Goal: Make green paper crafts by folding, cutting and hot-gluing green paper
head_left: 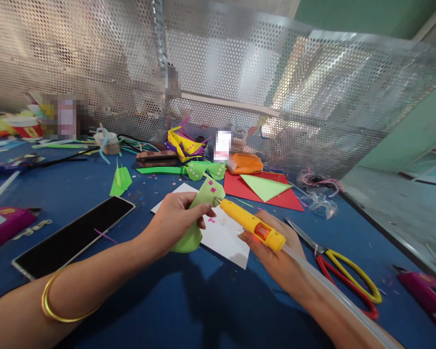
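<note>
My left hand (183,213) pinches a light green foam cutout (191,240) between thumb and fingers. Small pink squares dot its upper end, and part of it is hidden behind my fingers. In my right hand (272,247) is a yellow glue gun (245,218), a clear glue stick (327,286) trailing from its back end. Its metal nozzle points left and is at the cutout's upper edge; whether it touches cannot be told. Under both hands lies a white sheet (228,247) with a few loose pink squares on it.
Scissors (327,252) lie to the right, near a purple tool (425,295). Red paper (279,198) with a green triangle (265,186) lies behind. Green foam glasses (205,170) are at the back. A dark flat panel (80,232) sits left. Perforated metal (221,58) borders the table.
</note>
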Tool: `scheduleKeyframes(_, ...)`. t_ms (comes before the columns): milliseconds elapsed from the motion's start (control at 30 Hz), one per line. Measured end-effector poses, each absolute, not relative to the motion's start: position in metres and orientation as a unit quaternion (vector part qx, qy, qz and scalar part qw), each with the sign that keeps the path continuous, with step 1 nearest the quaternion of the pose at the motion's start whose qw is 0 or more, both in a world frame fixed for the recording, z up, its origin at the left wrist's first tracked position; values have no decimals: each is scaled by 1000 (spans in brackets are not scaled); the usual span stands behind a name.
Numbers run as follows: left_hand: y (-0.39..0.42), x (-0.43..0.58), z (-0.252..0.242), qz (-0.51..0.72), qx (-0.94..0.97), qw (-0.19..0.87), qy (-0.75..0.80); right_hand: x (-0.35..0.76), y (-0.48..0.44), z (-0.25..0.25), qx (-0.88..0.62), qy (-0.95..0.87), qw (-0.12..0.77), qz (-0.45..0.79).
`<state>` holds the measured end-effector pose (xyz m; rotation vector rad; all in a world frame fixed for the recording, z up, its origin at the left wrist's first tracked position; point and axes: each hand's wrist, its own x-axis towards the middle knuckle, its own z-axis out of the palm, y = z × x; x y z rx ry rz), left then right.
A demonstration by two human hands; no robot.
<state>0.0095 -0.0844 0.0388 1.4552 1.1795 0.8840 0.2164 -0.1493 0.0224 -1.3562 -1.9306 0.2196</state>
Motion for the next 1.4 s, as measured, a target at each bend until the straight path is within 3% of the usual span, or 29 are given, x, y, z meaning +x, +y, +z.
scheduleKeyframes(1400, -84, 11, 39, 365, 596, 519, 492, 216, -149, 23, -536, -764, 360, 14)
